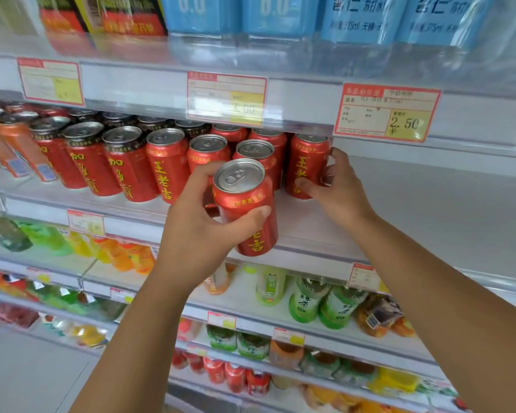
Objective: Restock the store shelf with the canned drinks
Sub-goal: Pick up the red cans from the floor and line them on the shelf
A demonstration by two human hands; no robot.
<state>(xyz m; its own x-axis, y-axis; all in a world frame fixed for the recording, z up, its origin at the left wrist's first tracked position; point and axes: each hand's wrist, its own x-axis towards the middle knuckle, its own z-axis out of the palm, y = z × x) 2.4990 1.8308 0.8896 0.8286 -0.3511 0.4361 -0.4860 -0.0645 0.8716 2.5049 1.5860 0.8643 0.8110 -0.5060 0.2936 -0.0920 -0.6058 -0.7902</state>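
Cans: our left hand (203, 231) grips one red can (246, 210) at the shelf (399, 210) edge; right hand (337, 186) clasps the end can (307, 165), bare shelf beyond.

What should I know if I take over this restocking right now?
Left hand: grips a red can in front of the shelf edge, not yet placed.
Right hand: wrapped around the end can at the right of the row, which stands on the shelf.
Done: red cans fill the left and middle of this shelf.
Left: the shelf to the right of the row is bare. Settle the end can, set the held can beside it, and keep filling rightward.
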